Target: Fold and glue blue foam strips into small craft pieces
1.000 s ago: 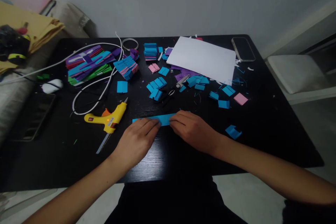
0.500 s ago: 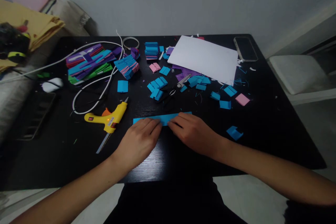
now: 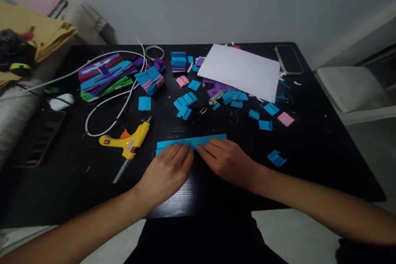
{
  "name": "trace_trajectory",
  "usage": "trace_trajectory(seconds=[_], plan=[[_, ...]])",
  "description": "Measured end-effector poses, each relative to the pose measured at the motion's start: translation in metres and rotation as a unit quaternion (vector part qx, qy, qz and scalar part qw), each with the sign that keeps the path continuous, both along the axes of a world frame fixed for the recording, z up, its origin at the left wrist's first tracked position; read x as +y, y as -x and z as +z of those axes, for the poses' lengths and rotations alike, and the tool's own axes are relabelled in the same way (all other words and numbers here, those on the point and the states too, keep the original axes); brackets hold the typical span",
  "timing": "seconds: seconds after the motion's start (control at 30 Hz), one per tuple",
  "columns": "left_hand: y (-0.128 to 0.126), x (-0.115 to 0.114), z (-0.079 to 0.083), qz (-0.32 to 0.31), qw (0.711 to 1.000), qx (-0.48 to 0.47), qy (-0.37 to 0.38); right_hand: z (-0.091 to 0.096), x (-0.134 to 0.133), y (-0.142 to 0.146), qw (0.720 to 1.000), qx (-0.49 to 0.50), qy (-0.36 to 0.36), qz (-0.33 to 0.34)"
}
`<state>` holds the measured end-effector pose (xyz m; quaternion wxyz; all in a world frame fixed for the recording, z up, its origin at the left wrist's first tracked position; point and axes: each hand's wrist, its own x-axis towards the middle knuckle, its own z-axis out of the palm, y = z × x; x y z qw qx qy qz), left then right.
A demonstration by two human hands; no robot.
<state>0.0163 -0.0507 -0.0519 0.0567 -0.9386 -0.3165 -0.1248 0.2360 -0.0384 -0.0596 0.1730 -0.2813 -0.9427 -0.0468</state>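
Note:
A long blue paper strip (image 3: 204, 139) lies across the table in front of me, with a fold line along it. My left hand (image 3: 169, 171) presses its bunched fingers on the near edge of the strip, left of the middle. Over the right half, my right hand (image 3: 228, 160) grips the same edge, thumb and fingers together. The fingertips of both hands almost meet, and they hide part of the near edge. A yellow glue gun (image 3: 133, 140) with a lit orange light rests left of my left hand. Scissors (image 3: 215, 98) lie beyond the strip.
Small folded blue paper pieces (image 3: 185, 101) are scattered across the middle and right. White sheets (image 3: 241, 70), a phone (image 3: 288, 60), a tape roll (image 3: 154, 52) and bundled coloured strips (image 3: 107, 74) sit at the back. A white cable (image 3: 123, 111) loops behind the glue gun.
My left hand has shifted slightly to the right along the strip. More of the strip's left end shows. Both hands stay on the paper.

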Motion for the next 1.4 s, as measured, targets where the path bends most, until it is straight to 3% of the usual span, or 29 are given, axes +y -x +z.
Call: trace_trajectory(seconds=[0.17,0.43,0.63,0.87,1.4], plan=[[0.0004,-0.0002,-0.0008,0.006,1.0,0.007,-0.007,-0.0018,-0.0012,0.0002,1.0,0.004,-0.013,-0.005],[0.0044,0.0008,-0.0023,-0.037,0.999,0.002,-0.031,-0.0051,-0.001,0.0003,0.999,0.008,-0.039,-0.002],[0.0062,-0.0009,-0.0082,-0.035,0.999,-0.037,0.003,-0.0063,-0.0024,-0.0005,0.999,0.016,-0.041,-0.015],[0.0048,0.006,-0.0035,-0.031,0.999,-0.029,0.003,-0.0013,0.0002,0.0011,1.0,-0.016,-0.026,-0.005],[0.0015,0.0047,-0.0038,-0.044,0.998,-0.031,-0.036,-0.0082,-0.0058,-0.0013,0.999,0.015,-0.038,-0.027]])
